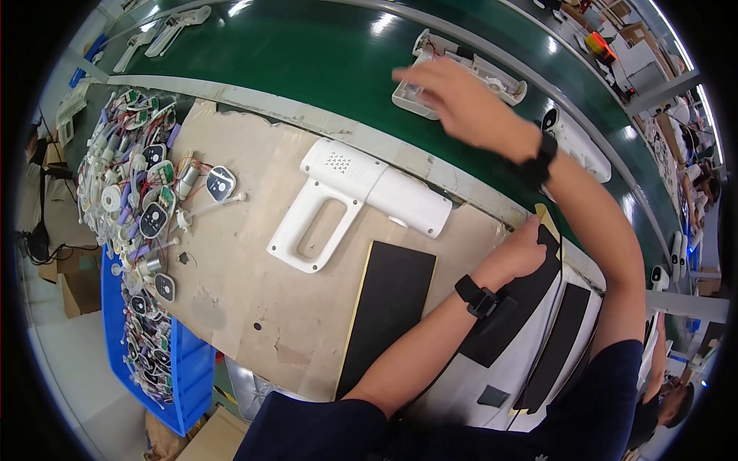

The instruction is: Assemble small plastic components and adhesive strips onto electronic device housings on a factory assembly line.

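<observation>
My right hand [465, 104] reaches over the green conveyor belt, its fingers stretched out, slightly blurred and holding nothing visible. Just beneath it lies an open white housing half [500, 81] with wires and parts inside. My left hand [511, 253] is by the table's far right edge, on a black pad [492, 342]. Its fingers look curled, and whatever they may hold is hidden. Between the pads and the parts heap, a white handheld device [338, 200] with a loop handle and a dotted grille lies on its side on the worn tan table top [246, 269].
Small circuit boards, motors and wires form a heap [131, 177] at the left, above a blue bin [196, 376] of similar parts. Another black pad [392, 307] lies mid-table. More white housings [576, 142] sit on the belt [300, 46]. A black cable [560, 265] runs by my left hand.
</observation>
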The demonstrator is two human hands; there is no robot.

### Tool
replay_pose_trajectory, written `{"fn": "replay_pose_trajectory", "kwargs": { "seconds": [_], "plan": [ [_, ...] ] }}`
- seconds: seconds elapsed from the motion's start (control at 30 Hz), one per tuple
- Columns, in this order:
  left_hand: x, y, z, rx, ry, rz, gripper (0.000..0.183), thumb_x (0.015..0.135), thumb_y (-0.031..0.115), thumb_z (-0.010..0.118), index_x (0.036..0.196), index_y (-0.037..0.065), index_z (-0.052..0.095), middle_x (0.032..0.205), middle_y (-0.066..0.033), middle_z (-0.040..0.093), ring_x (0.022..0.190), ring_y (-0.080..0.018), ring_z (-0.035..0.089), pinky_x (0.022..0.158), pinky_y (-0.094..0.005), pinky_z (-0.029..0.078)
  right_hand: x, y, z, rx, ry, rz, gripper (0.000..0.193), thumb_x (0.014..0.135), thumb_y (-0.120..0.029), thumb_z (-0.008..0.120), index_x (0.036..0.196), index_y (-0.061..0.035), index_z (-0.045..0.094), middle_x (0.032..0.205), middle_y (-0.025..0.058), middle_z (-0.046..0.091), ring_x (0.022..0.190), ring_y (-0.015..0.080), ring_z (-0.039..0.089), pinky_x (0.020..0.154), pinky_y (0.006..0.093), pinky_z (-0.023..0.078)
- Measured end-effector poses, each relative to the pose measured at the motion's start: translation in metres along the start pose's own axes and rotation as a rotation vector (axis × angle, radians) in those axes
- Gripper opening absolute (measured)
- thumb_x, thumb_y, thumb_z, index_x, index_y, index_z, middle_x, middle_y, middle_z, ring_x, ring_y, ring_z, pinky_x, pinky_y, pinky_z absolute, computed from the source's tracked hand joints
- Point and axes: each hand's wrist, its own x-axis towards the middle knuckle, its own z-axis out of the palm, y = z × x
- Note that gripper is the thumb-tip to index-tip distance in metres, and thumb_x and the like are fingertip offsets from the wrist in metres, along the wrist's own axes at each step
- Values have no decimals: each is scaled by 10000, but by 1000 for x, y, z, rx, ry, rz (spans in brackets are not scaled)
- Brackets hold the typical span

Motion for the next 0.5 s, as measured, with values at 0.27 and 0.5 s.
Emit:
{"fn": "replay_pose_trajectory", "kwargs": {
  "seconds": [0.27,0.5],
  "plan": [
    [-20,-9,-1,-139,-142,241,505,977,209,562,1424,40,399,1486,-132,402,1373,-225,372,1133,-358,294,-27,-111,33,-170,-423,196,815,905,-310,609,1491,46,167,983,215,583,953,378,566,791,457,503],
    [-5,6,-4,-63,-13,75,550,863,64,574,1364,-75,395,1319,-255,534,1246,-362,503,1050,-366,385,-4,-32,-31,193,-151,286,577,786,-64,675,1308,16,445,1095,231,637,1043,419,583,891,499,478]
  ]
}}
